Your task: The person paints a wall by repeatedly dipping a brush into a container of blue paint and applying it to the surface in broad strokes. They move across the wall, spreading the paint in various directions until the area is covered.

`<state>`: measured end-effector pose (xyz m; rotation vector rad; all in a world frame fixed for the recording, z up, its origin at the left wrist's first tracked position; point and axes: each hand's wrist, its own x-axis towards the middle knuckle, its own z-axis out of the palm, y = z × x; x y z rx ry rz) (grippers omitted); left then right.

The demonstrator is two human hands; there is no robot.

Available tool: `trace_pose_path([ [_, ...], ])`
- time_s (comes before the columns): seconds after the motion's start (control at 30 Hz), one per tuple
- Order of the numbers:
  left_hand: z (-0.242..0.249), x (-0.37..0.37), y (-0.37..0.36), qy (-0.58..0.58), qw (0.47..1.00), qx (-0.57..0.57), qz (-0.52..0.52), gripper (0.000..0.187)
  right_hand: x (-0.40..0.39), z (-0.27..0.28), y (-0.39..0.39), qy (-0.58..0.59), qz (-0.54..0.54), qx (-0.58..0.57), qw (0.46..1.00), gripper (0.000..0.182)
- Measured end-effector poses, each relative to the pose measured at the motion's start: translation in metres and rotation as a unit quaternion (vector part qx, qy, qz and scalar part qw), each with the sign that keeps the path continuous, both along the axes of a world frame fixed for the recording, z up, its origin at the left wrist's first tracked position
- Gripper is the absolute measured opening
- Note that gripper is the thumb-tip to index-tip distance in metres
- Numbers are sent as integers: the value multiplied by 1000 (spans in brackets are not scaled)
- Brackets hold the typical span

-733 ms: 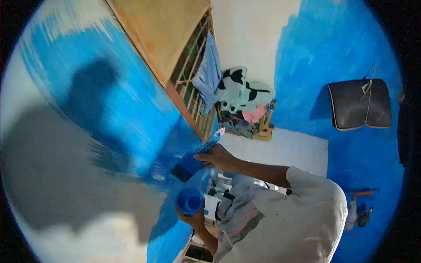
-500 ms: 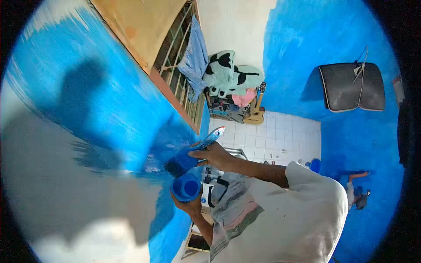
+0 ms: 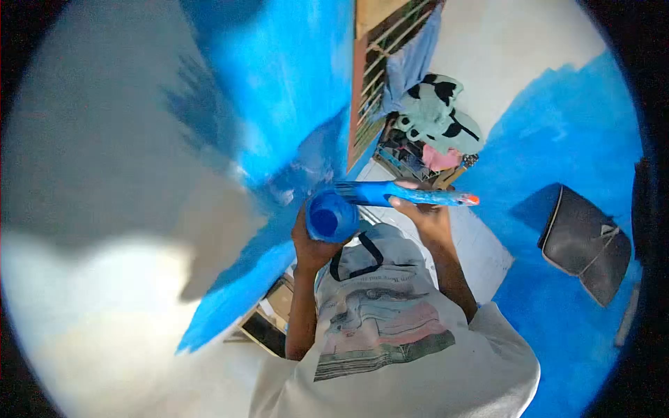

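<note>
My left hand [image 3: 313, 240] is wrapped round a blue paint cup [image 3: 332, 216], whose open top faces the camera, with blue paint inside. My right hand [image 3: 425, 212] grips a wide paintbrush [image 3: 376, 193] coated in blue. Lying level across the view, the brush has its bristle end at the upper right rim of the cup and its red-tipped handle pointing right. Beyond the cup is a wall [image 3: 293, 83] painted partly bright blue, with rough brushed edges against the pale part.
A barred window [image 3: 376, 76] with a blue cloth [image 3: 411, 63] stands above the hands. Right of it are a spotted mint cloth [image 3: 439, 104], a pink item [image 3: 441, 157] and part of a guitar [image 3: 449, 177]. A dark folded case [image 3: 585, 237] is against the blue wall at right.
The view has turned and shifted. The brush has gone from a slant above the cup to level, its bristles now at the cup's rim. Both hands keep their holds.
</note>
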<state>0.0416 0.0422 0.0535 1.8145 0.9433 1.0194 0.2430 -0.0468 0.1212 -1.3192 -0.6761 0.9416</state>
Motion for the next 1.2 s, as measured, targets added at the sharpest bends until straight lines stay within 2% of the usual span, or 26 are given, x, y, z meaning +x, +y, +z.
trace_pose_path([
  [0.03, -3, 5, 5, 1, 1000, -6, 14, 85, 3, 5, 0, -19, -1, -3, 1000, 32],
  [0.1, -10, 10, 8, 10, 999, -7, -44, 85, 6, 8, 0, -40, 15, -14, 999, 32],
  [0.17, -7, 16, -1, 26, 999, -37, 3, 83, 10, 9, 1, -59, 19, -12, 998, 30],
  [0.23, -8, 21, -1, -7, 997, -61, -44, 88, 4, 3, 7, -89, 49, -2, 995, 28],
  [0.3, -20, 20, -8, -3, 998, -54, -22, 91, -3, -1, 7, -116, 55, -50, 990, 27],
  [0.33, -23, 17, -10, -1, 999, -39, -19, 93, -9, 0, 11, -203, 72, -69, 974, 28],
  [0.37, -23, 15, -14, -3, 999, -43, -2, 93, -8, 0, 13, -205, 89, -70, 972, 28],
  [0.43, -23, 8, -23, 52, 998, -37, -15, 95, -7, -2, 14, -315, 211, -24, 925, 27],
  [0.47, -27, 7, -27, 51, 998, -42, -3, 95, -12, -10, 13, -359, 192, 6, 913, 27],
  [0.57, -39, 0, -40, 62, 997, -53, -6, 93, -31, -18, 20, -336, 233, -60, 911, 25],
  [0.6, -38, -3, -43, 50, 997, -52, 7, 92, -37, -19, 23, -400, 261, -72, 876, 23],
  [0.7, -37, -13, -50, 11, 997, -65, 47, 91, -59, -10, 33, -416, 319, -138, 840, 23],
  [0.73, -37, -17, -53, -9, 995, -77, 58, 91, -63, -12, 35, -418, 331, -139, 834, 23],
  [0.8, -41, -26, -57, -19, 994, -69, 81, 91, -72, -19, 34, -403, 306, -85, 858, 24],
  [0.93, -26, -42, -64, -11, 993, -51, 110, 90, -90, -10, 35, -410, 340, -72, 843, 24],
  [1.0, -24, -49, -68, 4, 992, -42, 122, 90, -96, -14, 35, -395, 366, -15, 842, 23],
  [1.03, -24, -55, -69, 1, 993, -16, 115, 90, -100, -14, 35, -394, 368, -16, 842, 23],
  [1.1, -22, -62, -73, -2, 994, 9, 108, 90, -109, -10, 35, -407, 425, -31, 808, 21],
  [1.2, -17, -70, -77, -2, 993, 18, 113, 92, -120, -4, 30, -386, 410, -39, 826, 22],
])
